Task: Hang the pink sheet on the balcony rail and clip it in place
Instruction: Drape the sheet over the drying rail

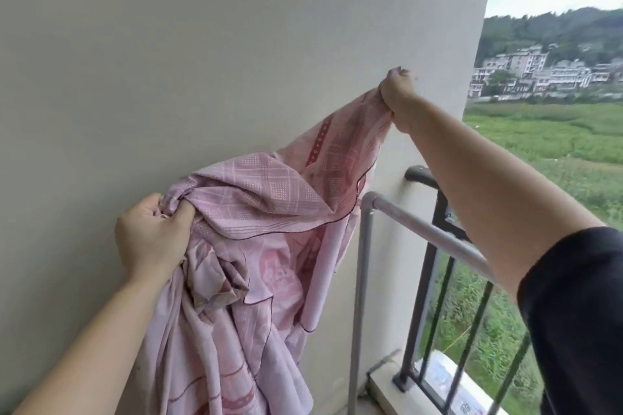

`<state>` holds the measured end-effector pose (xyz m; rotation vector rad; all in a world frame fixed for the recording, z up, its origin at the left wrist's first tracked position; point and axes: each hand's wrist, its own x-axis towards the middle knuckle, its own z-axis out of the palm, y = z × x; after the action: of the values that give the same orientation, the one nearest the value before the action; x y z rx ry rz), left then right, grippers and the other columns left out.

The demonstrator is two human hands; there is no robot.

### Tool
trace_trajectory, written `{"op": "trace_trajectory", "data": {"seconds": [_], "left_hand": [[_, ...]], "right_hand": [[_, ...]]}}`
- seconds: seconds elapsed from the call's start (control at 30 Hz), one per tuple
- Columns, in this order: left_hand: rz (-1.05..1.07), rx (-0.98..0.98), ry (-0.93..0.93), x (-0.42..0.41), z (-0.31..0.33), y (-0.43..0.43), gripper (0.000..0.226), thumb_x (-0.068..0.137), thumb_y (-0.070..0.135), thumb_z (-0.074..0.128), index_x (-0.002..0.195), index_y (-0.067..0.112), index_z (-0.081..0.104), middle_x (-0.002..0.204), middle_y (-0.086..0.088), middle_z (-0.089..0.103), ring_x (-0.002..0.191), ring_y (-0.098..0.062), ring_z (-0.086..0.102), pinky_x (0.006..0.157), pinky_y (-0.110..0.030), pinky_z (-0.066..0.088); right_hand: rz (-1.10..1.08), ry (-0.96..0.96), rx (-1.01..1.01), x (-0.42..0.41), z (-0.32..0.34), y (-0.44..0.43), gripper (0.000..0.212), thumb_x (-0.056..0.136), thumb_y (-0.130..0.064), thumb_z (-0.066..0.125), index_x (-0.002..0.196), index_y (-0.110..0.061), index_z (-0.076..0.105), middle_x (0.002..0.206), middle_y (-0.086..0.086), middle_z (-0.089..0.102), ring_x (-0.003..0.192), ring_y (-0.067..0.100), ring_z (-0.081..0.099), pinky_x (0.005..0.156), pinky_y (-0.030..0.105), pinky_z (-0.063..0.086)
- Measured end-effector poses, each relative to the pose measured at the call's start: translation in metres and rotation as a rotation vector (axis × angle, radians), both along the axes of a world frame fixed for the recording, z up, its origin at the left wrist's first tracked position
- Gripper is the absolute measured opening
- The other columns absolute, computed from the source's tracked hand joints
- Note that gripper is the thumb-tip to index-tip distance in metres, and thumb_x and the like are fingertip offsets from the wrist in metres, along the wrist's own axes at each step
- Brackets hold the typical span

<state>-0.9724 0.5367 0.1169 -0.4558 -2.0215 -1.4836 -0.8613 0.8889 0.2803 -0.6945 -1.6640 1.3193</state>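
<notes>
Head view: L hand [153, 236] fingers curled round a bunch of the pink sheet [263, 212], R hand [397, 94] clamped on its raised corner, cloth hanging beside, not yet over, the grey rail [421, 229], so tangled bulk thrown over unevenly could prob. slide off outside.

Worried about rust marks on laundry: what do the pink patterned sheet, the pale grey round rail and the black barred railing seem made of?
Pink patterned sheet: thin woven cloth, matte, perhaps cotton or a blend; it falls in soft folds.
Pale grey round rail: metal tube, painted or galvanised; dull sheen, elbow joint at the corner.
Black barred railing: metal with satin paint; no rust shows.
</notes>
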Motion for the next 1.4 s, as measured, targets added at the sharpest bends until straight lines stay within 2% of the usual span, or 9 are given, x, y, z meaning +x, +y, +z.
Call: {"op": "trace_trajectory", "data": {"seconds": [0.17,0.37,0.53,0.73,0.93,1.0,1.07,1.23,1.4], "left_hand": [[-0.087,-0.013,0.072,0.019,0.034,0.061,0.041,0.073,0.035,0.057,0.057,0.002,0.038,0.051,-0.012,0.032,0.054,-0.026,0.028,0.050,-0.040,0.031],[-0.366,0.137,0.208,0.077,0.093,0.126,0.039,0.073,0.028,0.058,0.056,0.002,0.035,0.052,0.000,0.025,0.053,-0.015,0.022,0.048,-0.032,0.019],[-0.638,0.166,0.294,0.154,0.113,0.159,0.043,0.077,0.026,0.066,0.056,0.001,0.038,0.052,0.001,0.033,0.052,-0.012,0.026,0.047,-0.031,0.022],[-0.827,0.115,0.243,0.213,0.082,0.159,0.041,0.079,0.030,0.069,0.057,0.005,0.044,0.052,0.002,0.041,0.051,-0.010,0.033,0.048,-0.030,0.030],[-0.957,0.055,0.132,0.227,0.062,0.150,0.042,0.074,0.035,0.067,0.063,-0.003,0.053,0.054,-0.003,0.046,0.054,-0.013,0.038,0.048,-0.032,0.034],[-0.971,0.049,0.087,0.228,0.058,0.148,0.040,0.075,0.033,0.069,0.064,-0.002,0.055,0.054,-0.001,0.047,0.053,-0.013,0.039,0.049,-0.028,0.032],[-0.971,0.053,0.042,0.229,0.055,0.147,0.036,0.078,0.027,0.071,0.064,-0.002,0.055,0.052,0.002,0.046,0.051,-0.013,0.038,0.048,-0.027,0.031],[-0.911,0.058,-0.041,0.224,0.058,0.158,0.038,0.078,0.024,0.072,0.066,-0.006,0.052,0.056,0.002,0.042,0.054,-0.011,0.035,0.050,-0.026,0.029],[-1.097,0.063,-0.259,0.211,0.070,0.162,0.034,0.068,0.023,0.084,0.080,-0.004,0.066,0.076,-0.002,0.066,0.067,-0.014,0.058,0.068,-0.029,0.048]], "right_hand": [[-0.230,0.073,-0.055,0.099,0.024,0.081,0.015,0.093,-0.012,0.037,0.083,-0.017,0.046,0.075,-0.002,0.041,0.071,0.017,0.052,0.050,0.026,0.040],[-0.402,0.428,-0.087,0.246,0.053,0.078,0.034,0.089,-0.003,0.034,0.074,-0.010,0.063,0.067,0.003,0.065,0.062,0.017,0.066,0.062,0.031,0.058],[-0.608,0.367,-0.047,0.347,0.060,0.043,0.019,0.075,-0.012,0.038,0.064,-0.022,0.050,0.055,-0.002,0.049,0.051,0.017,0.052,0.053,0.025,0.043],[-0.871,-0.371,0.048,0.455,0.023,0.022,0.044,0.072,-0.027,0.047,0.102,-0.004,0.071,0.100,0.013,0.071,0.092,0.034,0.069,0.079,0.044,0.057],[-0.441,-1.134,-0.255,0.476,-0.057,-0.046,0.018,0.097,-0.007,0.051,0.092,0.007,0.061,0.074,0.016,0.065,0.053,0.024,0.062,0.041,0.026,0.048],[-0.283,-1.407,-0.241,0.452,-0.069,-0.061,0.026,0.099,-0.017,0.054,0.112,0.006,0.059,0.108,0.015,0.066,0.088,0.027,0.070,0.064,0.033,0.057],[-0.248,-1.665,0.144,0.420,-0.069,-0.075,0.047,0.100,-0.041,0.052,0.128,-0.004,0.057,0.134,0.010,0.058,0.116,0.027,0.059,0.095,0.039,0.051],[0.195,-1.019,0.405,0.329,-0.052,-0.127,0.063,0.094,-0.066,0.041,0.129,-0.017,0.060,0.124,0.002,0.062,0.111,0.020,0.061,0.089,0.036,0.055],[0.044,-0.969,0.684,0.274,-0.059,-0.107,0.034,0.102,-0.033,0.049,0.105,-0.005,0.067,0.095,0.012,0.067,0.084,0.026,0.056,0.060,0.031,0.035]]}}
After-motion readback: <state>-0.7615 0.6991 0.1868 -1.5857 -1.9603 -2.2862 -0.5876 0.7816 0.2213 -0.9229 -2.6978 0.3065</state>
